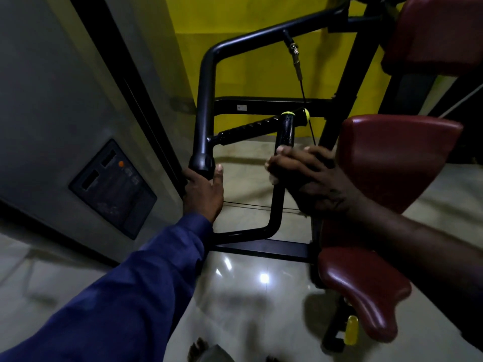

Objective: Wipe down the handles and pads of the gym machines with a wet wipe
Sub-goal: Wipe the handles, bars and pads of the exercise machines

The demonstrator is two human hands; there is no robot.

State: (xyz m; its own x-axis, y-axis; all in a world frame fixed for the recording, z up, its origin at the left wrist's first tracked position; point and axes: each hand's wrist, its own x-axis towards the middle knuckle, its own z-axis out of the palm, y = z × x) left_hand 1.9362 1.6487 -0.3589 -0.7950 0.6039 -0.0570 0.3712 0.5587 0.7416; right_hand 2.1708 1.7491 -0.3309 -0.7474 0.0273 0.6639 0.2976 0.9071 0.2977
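Where the glossy floor (pixel 251 296) comes nearest the camera, a dark red seat pad (pixel 363 291) sits low on the right, with one yellow knob (pixel 350 329) below it. From a blue sleeve (pixel 125 291) the left hand (pixel 202 186) reaches up and grips the bottom end of the black frame tube (pixel 206 100), thumb on one side and fingers curled round the other. The right hand (pixel 303 173), on a bare forearm, is wrapped round the lower part of the upright handle (pixel 286 131), fingers curled tight. A pale patch shows at its fingertips, but I cannot tell whether that is the wipe.

Just beside that hand stands the back pad (pixel 392 163), and a top pad (pixel 439 32) sits higher up, making three red pads. Two black handles show, the upright one and a ribbed slanted handle (pixel 251 128) crossing behind it, each with a yellow end cap. One thin cable (pixel 304 92) hangs past them. Behind is a yellow wall (pixel 256 64), and to the left a grey panel (pixel 52 100).
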